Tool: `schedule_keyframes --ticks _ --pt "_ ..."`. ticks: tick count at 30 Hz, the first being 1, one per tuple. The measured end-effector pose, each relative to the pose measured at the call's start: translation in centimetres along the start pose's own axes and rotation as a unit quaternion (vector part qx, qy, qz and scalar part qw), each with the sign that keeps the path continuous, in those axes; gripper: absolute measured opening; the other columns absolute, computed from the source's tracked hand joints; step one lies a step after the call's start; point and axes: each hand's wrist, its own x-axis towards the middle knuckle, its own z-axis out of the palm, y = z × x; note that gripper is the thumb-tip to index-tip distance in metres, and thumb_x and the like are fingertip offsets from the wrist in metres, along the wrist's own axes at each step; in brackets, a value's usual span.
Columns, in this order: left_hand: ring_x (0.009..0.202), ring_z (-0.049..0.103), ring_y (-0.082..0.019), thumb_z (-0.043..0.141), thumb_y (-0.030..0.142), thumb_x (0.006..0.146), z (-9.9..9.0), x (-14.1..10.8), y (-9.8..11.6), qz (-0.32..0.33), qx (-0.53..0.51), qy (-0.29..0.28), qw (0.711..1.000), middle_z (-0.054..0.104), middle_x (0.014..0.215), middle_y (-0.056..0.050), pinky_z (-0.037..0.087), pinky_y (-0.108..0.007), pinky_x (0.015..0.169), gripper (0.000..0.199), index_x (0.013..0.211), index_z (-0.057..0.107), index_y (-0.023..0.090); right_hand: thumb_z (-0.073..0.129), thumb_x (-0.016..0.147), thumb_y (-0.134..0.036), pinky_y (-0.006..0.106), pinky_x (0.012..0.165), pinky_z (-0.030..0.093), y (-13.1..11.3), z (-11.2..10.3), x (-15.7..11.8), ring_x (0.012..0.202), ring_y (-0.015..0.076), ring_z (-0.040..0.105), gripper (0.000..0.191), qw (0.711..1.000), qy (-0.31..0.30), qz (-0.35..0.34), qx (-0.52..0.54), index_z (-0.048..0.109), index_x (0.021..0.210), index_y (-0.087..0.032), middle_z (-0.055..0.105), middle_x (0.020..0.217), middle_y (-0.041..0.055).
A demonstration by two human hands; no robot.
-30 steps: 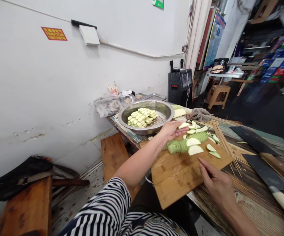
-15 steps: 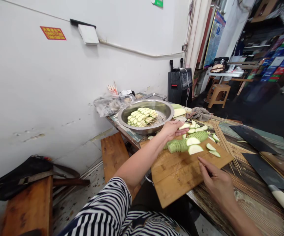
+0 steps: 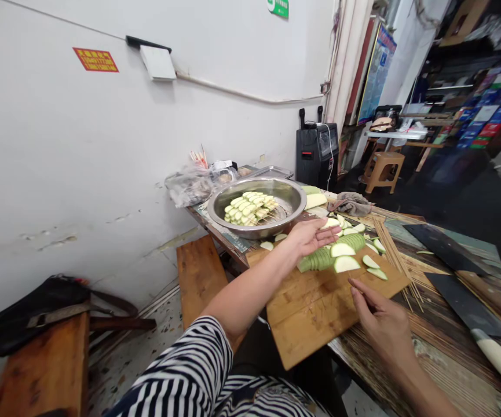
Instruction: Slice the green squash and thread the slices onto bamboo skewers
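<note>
Left hand: the left hand point(image 3: 308, 236) reached out over the far part of the cutting board point(image 3: 320, 307), fingers extended and loosely spread, fingertips touching or just above the pale slices; holding nothing that I could make out.
Right hand: the right hand point(image 3: 383, 324) rested at the near right edge of the board, fingers drawn together as if pinching something thin; a dark sliver showed at the fingertips, but what it was could not be told.
Sliced vegetable: the row of green-skinned slices point(image 3: 320, 259) lay on the board just beside the left hand, stacked edge to edge like a fanned deck, probably as the knife left them. Loose half-moon pieces point(image 3: 344, 263) lay flat to its right, touching the row.
Board position: angled across the table corner, near end overhanging toward the person, which put the slices within reach of both hands.
Bowl: the steel bowl point(image 3: 293, 200) stood just beyond the board, holding finished skewers point(image 3: 250, 208) laid side by side, sticks pointing right; near enough to take each one without stretching, I judged.
Bamboo sticks: loose bamboo sticks point(image 3: 391, 246) lay in a bundle along the board's right edge, near the right hand.
Cleavers: two cleavers point(image 3: 454, 289) lay flat on the table, well apart from both hands, blades away from the work.
Other: a grey cloth point(image 3: 352, 202) sat beyond the board; a wooden bench point(image 3: 198, 272) stood below the table's left end.
</note>
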Motion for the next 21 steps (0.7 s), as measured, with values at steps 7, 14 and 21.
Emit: schedule_keyframes --ticks 7,14,21 --pt "0.069 0.069 -0.019 0.053 0.010 0.085 1.0 0.2 -0.6 0.058 0.002 0.037 0.998 0.066 0.079 -0.013 0.053 -0.038 0.078 0.002 0.084 0.052 0.009 0.053 0.083 -0.035 0.030 0.069 0.056 -0.1 -0.1 0.0 0.075 0.0206 0.069 0.030 0.999 0.010 -0.034 -0.014 0.070 0.099 -0.017 0.073 0.092 0.0070" --pt "0.070 0.069 -0.020 0.056 0.009 0.082 0.7 0.0 -1.3 0.086 0.013 0.046 0.995 0.065 0.080 -0.012 0.054 -0.038 0.079 0.002 0.083 0.055 0.008 0.053 0.083 -0.036 0.029 0.068 0.056 -0.3 0.1 -0.1 0.077 0.0203 0.069 0.030 1.000 -0.003 0.000 0.006 0.070 0.099 -0.017 0.073 0.092 0.0071" --pt "0.066 0.068 -0.018 0.055 0.009 0.083 0.4 0.1 -1.8 0.066 0.001 0.058 0.996 0.065 0.074 -0.009 0.055 -0.038 0.077 0.003 0.079 0.054 0.009 0.052 0.084 -0.036 0.031 0.069 0.056 -0.1 0.2 -0.3 0.075 0.0208 0.069 0.031 0.999 0.013 -0.029 -0.021 0.070 0.098 -0.015 0.072 0.091 0.0084"
